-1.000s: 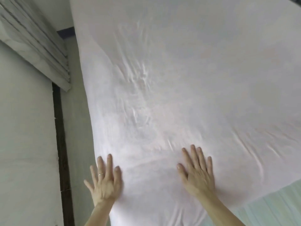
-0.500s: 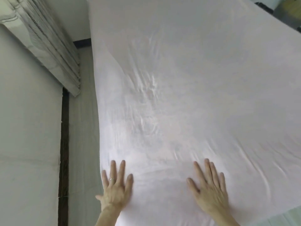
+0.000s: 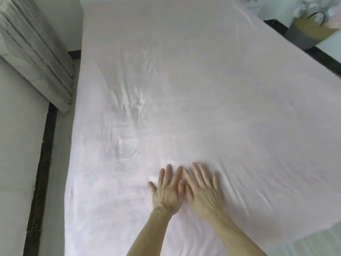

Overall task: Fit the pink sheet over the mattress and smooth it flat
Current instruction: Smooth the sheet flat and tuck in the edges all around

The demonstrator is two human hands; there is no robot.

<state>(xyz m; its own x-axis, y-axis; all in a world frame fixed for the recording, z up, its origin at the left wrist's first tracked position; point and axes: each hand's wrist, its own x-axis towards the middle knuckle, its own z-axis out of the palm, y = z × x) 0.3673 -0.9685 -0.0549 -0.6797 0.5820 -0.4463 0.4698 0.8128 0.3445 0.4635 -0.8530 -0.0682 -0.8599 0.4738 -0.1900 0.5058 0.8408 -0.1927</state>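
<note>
Both hands, left hand (image 3: pixel 167 195) and right hand (image 3: pixel 203 196), press flat with straight fingers (image 3: pixel 198 172) on the pink sheet (image 3: pixel 203 89) covering the mattress; the soft, light cloth likely slides best under open palms.

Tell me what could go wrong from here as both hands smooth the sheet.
Left hand and right hand press flat side by side; pushing forward may drive the pink sheet into the creases ahead rather than clearing them. The sheet's near right edge looks loose, so a hard stroke might pull it inward.
</note>
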